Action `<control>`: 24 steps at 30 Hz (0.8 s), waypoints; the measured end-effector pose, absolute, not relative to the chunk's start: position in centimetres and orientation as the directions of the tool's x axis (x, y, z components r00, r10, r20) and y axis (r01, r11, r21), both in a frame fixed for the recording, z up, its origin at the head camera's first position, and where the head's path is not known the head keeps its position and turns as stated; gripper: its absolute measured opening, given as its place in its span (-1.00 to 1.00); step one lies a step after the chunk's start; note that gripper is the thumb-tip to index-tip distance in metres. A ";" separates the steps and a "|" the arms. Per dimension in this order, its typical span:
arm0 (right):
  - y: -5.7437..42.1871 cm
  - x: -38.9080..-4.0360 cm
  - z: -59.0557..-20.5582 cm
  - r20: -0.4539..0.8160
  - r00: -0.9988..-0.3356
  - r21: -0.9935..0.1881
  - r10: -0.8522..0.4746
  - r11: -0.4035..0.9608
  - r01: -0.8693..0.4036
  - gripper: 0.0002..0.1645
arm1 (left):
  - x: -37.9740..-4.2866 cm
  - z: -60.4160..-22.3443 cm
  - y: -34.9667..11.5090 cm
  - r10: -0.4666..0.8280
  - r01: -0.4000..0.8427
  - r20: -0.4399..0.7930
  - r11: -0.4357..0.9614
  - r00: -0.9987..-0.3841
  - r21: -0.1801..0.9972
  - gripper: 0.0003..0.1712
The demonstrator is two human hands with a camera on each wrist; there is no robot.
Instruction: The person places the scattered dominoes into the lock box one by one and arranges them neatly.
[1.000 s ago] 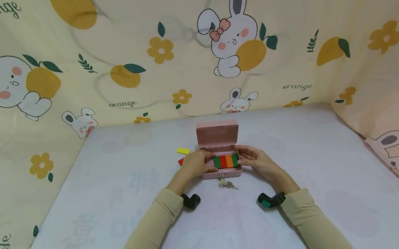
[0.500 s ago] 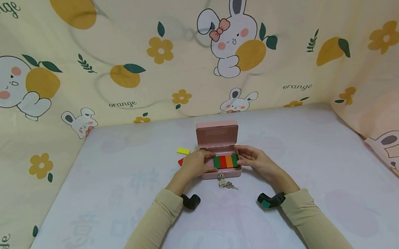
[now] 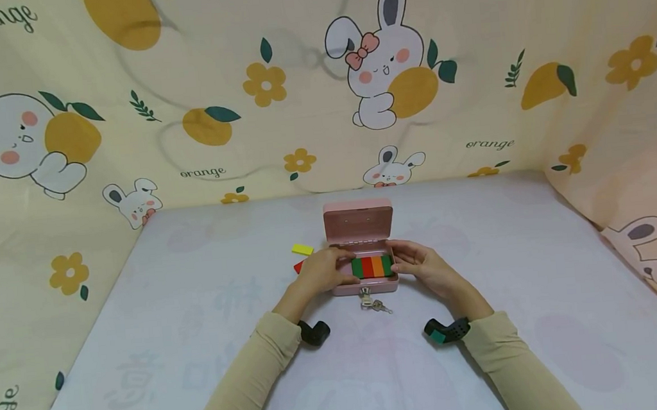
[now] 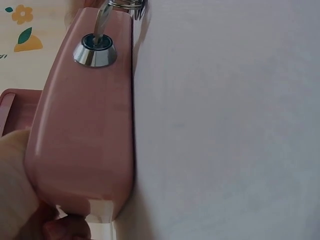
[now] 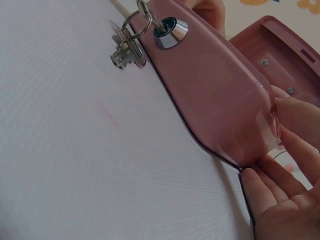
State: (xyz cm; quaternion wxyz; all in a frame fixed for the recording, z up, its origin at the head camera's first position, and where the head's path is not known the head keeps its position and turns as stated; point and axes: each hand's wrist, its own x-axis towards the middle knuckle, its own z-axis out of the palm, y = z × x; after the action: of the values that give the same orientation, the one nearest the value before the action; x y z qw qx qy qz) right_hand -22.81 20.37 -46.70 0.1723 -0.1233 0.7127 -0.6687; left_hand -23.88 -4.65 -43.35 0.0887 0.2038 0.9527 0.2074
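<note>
A pink metal cash box (image 3: pixel 349 289) stands on the white table with its lid (image 3: pixel 359 225) raised. Coloured rectangular blocks, green, red and orange (image 3: pixel 377 267), lie side by side inside it. My left hand (image 3: pixel 320 271) holds the box's left end, thumb and fingers over the rim; in the left wrist view its curled fingertips (image 4: pixel 65 227) show by the lower corner. At the opposite end, my right hand (image 3: pixel 424 265) grips the side wall, fingers bent around the corner in the right wrist view. A key sits in the front lock (image 5: pixel 171 34), and more keys (image 5: pixel 129 54) hang from its ring.
Left of the box a yellow block (image 3: pixel 302 249) lies on the table, and a red block (image 3: pixel 298 267) is partly hidden behind my left hand. A patterned cloth (image 3: pixel 299 130) hangs along the back and sides of the white table (image 3: pixel 231 367).
</note>
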 end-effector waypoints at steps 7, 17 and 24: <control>20.3 -22.9 -46.8 -0.104 -0.916 -0.992 -0.388 0.107 0.067 -0.25 | -24.2 -43.6 -5.2 0.480 0.389 -0.054 0.766 -0.875 0.511 -0.39; 20.4 -22.8 -46.8 -0.097 -0.915 -0.993 -0.393 0.106 0.059 -0.22 | -24.7 -43.8 -6.0 0.541 0.420 -0.007 0.661 -0.841 0.622 -0.48; 20.4 -22.8 -46.8 -0.102 -0.915 -0.993 -0.390 0.101 0.068 -0.24 | -24.6 -43.8 -6.4 0.558 0.418 0.012 0.606 -0.829 0.677 -0.53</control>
State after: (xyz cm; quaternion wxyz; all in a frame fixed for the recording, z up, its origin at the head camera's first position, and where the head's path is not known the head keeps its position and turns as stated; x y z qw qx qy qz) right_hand -22.83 20.40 -46.79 0.1729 -0.1117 0.7214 -0.6612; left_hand -24.64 -6.45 -43.77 0.1007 0.2741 0.8905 0.3490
